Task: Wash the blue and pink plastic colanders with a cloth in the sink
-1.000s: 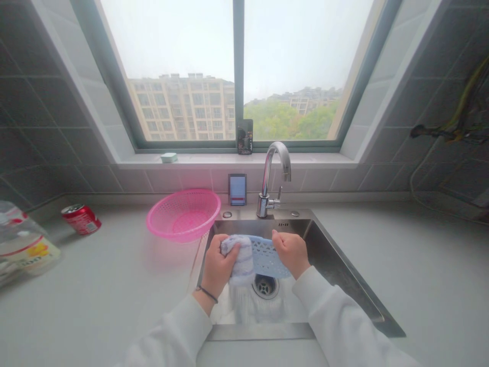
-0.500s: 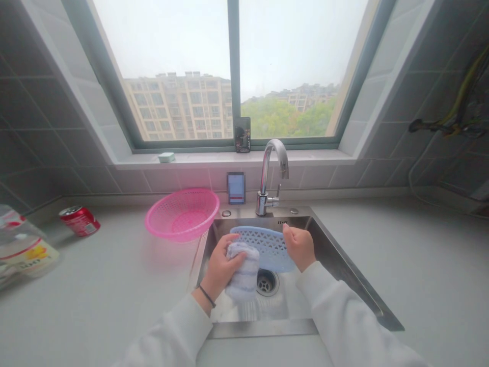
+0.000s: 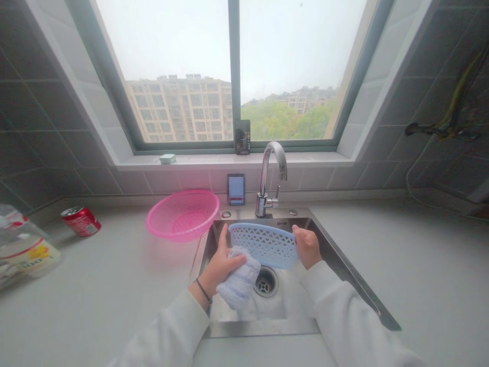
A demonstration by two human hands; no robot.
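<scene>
Over the steel sink (image 3: 229, 329), my right hand (image 3: 307, 246) grips the right end of a light blue plastic basket (image 3: 263, 244) with heart-shaped holes. The basket is tilted, its perforated side towards me. My left hand (image 3: 220, 262) is closed around a white striped cloth (image 3: 240, 279), thumb on top and index finger pointing up beside the basket's left end. Whether that finger touches the rim I cannot tell. The cloth hangs below the basket, partly in front of the drain (image 3: 266, 282).
A pink colander (image 3: 183, 216) sits left of the sink. Behind the sink stand a chrome faucet (image 3: 263, 178) and a small screen (image 3: 236, 189). Further left are a red can (image 3: 81, 221), lying on its side, and a clear plastic bottle (image 3: 26, 250). A pale green block (image 3: 167, 159) rests on the sill.
The basket and my right hand have shifted slightly right, the basket turning its side more towards me. My left hand's index finger has straightened upward, and the cloth has swung lower left.
</scene>
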